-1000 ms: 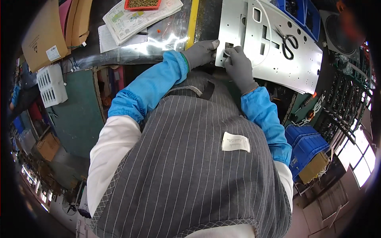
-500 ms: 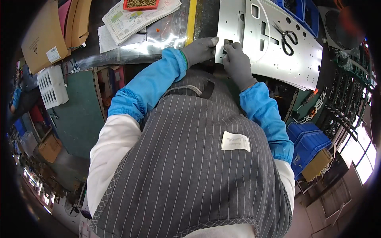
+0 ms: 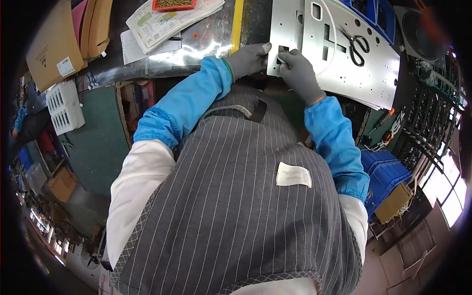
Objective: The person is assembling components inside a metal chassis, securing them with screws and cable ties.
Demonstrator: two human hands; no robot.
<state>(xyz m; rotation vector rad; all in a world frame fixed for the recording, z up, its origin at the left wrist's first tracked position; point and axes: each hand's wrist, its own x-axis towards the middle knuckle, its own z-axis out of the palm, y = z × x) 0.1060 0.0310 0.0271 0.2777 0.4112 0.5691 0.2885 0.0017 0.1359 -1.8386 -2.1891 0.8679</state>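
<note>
A silver sheet-metal panel (image 3: 364, 73) with several cutouts and holes lies on the bench at the right. My left hand (image 3: 248, 60), in a grey glove, is closed at the panel's near left corner, its thumb and fingertips on the edge. My right hand (image 3: 301, 76), also gloved in grey, pinches over a small rectangular cutout near that corner. Whatever is between its fingertips is too small to make out. Along the panel curves a thin white cord (image 3: 334, 37). Black-handled scissors (image 3: 359, 51) lie on the panel, right of the cord.
A red tray of small brass-coloured screws (image 3: 173, 4) sits on printed papers (image 3: 167, 24) at the back left. Yellow tape (image 3: 237, 24) crosses the dark bench. Blue bins (image 3: 376, 17) stand beyond the panel. A screwdriver (image 3: 386, 118) lies at lower right, above a blue crate (image 3: 386, 177).
My right hand has shifted slightly right, its wrist and forearm swinging outward, with fingertips still by the cutout. My left hand is almost unmoved, slightly higher at the panel's edge.
</note>
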